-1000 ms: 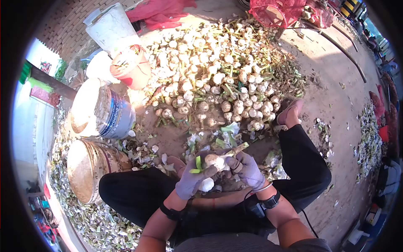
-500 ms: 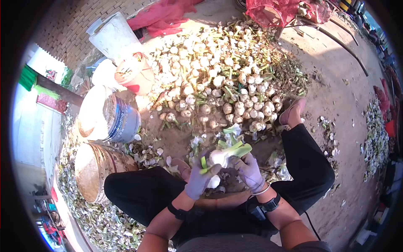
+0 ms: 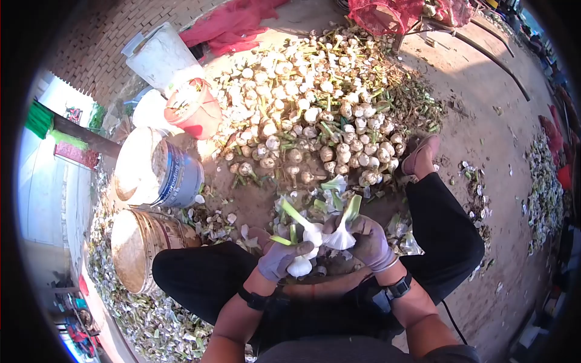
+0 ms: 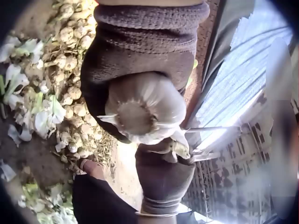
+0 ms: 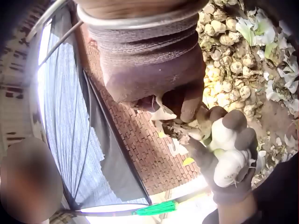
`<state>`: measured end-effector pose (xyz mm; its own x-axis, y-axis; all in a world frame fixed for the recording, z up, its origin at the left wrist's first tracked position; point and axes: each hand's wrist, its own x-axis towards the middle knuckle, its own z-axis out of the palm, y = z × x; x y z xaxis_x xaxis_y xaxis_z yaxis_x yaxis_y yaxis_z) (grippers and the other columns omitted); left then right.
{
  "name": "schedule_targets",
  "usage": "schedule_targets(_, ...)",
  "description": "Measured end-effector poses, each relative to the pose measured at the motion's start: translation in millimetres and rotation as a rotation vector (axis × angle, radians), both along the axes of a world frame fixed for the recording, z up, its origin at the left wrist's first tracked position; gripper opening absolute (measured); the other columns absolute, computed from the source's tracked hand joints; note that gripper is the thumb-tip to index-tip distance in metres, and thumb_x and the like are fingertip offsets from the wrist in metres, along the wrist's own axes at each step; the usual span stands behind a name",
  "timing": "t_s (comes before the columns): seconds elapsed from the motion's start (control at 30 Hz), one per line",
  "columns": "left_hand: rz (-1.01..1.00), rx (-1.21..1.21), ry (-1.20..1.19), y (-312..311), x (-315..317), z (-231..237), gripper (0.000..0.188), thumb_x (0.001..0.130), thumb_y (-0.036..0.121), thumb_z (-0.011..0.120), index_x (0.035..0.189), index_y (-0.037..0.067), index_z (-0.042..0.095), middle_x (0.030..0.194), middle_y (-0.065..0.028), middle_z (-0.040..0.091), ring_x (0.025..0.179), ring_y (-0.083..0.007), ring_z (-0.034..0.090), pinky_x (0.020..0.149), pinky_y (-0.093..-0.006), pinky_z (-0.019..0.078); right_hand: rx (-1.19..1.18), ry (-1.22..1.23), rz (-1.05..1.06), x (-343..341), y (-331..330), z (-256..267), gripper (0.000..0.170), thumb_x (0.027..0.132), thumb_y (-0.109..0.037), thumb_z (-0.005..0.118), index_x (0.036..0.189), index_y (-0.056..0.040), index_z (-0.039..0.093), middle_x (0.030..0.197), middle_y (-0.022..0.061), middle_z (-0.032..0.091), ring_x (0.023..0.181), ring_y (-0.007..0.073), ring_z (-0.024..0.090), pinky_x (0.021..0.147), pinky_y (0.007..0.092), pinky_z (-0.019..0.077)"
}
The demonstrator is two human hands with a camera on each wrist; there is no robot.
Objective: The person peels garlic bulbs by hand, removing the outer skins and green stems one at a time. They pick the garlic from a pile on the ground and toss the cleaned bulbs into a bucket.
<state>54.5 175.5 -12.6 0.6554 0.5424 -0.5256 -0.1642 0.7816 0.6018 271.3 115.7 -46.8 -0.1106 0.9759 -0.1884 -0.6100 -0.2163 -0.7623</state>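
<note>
My gloved left hand (image 3: 279, 259) grips two white garlic bulbs with green stems. The upper garlic bulb (image 3: 311, 235) faces the right hand, while the lower garlic bulb (image 3: 299, 266) sits against the palm. In the left wrist view, one bulb (image 4: 145, 107) shows its root end and covers the left fingers. My gloved right hand (image 3: 370, 242) pinches a white garlic skin (image 3: 340, 238) that flares below a green leaf. Papery skin (image 5: 162, 112) pokes out under the right fingers in the right wrist view. Both hands are close together above the ground between the legs.
A large heap of garlic bulbs (image 3: 302, 109) spreads over the ground ahead. Loose peelings (image 3: 333, 184) lie before the hands. On the left stand a blue-labelled bucket (image 3: 160, 169), a stained bucket (image 3: 148, 248) and a red bucket (image 3: 196, 112). Red netting (image 3: 233, 27) lies behind.
The right hand has peeled the outer skin with its green leaf off the upper bulb, which now looks whiter. The skin hangs to the right of the bulb, and the left hand keeps its two bulbs.
</note>
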Motion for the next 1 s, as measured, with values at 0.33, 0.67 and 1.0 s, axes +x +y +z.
schedule_targets(0.33, 0.254, 0.665, 0.377, -5, 5, -8, 0.052, 0.075, 0.004, 0.079, 0.119, 0.002, 0.052, 0.104, -0.0078, 0.062, 0.092, -0.0166, 0.063, 0.08, -0.028, 0.0532, 0.248, -1.464, -0.352, -20, 18, 65, 0.034, 0.083, -0.023, 0.071, 0.107, -0.001, 0.061, 0.086, 0.0136, 0.066, 0.078, 0.0328, 0.064, 0.073, 0.0405, 0.0512)
schedule_targets(0.67, 0.38, 0.617, 0.244, -10, -2, -10, 0.055, 0.077, 0.005, 0.077, 0.125, 0.001, 0.052, 0.106, -0.0092, 0.064, 0.092, -0.0166, 0.063, 0.077, -0.028, 0.0537, 0.031, -0.788, -0.206, -54, 24, 31, 0.022, 0.091, -0.023, 0.065, 0.1, -0.002, 0.062, 0.079, 0.0078, 0.063, 0.072, 0.0159, 0.061, 0.066, 0.0306, 0.0495)
schedule_targets(1.0, -0.159, 0.89, 0.556, 5, -32, -58, 0.037, 0.09, 0.024, 0.069, 0.118, 0.001, 0.06, 0.104, -0.0067, 0.067, 0.084, -0.0108, 0.062, 0.076, -0.0236, 0.0484, 0.049, -0.663, -0.015, -36, 37, 29, 0.025, 0.093, -0.017, 0.065, 0.113, -0.0015, 0.059, 0.087, 0.0025, 0.062, 0.081, 0.0149, 0.059, 0.073, 0.0284, 0.0489)
